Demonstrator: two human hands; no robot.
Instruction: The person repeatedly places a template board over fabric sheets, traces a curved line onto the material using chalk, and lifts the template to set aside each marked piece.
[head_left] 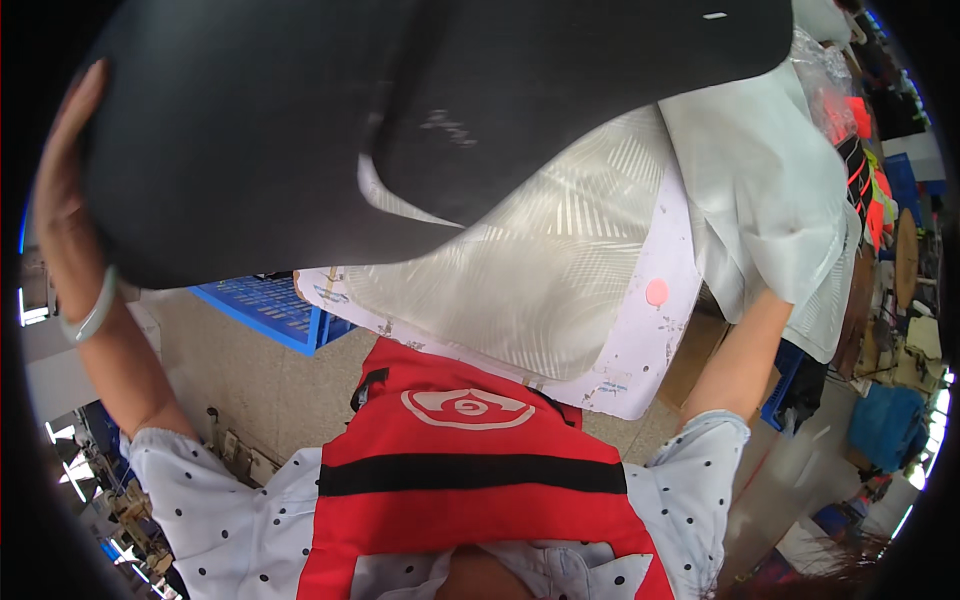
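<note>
A large black sheet (pixel 250 150) with rounded corners and a curved slit fills the upper view, raised close to me. My left hand (pixel 72 160) grips it at its left edge; the fingers run up along the rim and are partly hidden behind it. A pale bangle circles that wrist. My right forearm reaches beneath a limp grey-white sheet (pixel 760 180), which covers my right hand, so its fingers do not show. Between the two lies a translucent patterned sheet (pixel 530 270) on a worn pale pink board (pixel 650 340) with a pink round spot.
A blue plastic crate (pixel 275 312) stands on the floor under the black sheet's lower edge. Clear plastic wrap (pixel 820 75) and bright orange and yellow items (pixel 875 210) lie at the far right. Beyond my right arm sits a blue bundle (pixel 887 427).
</note>
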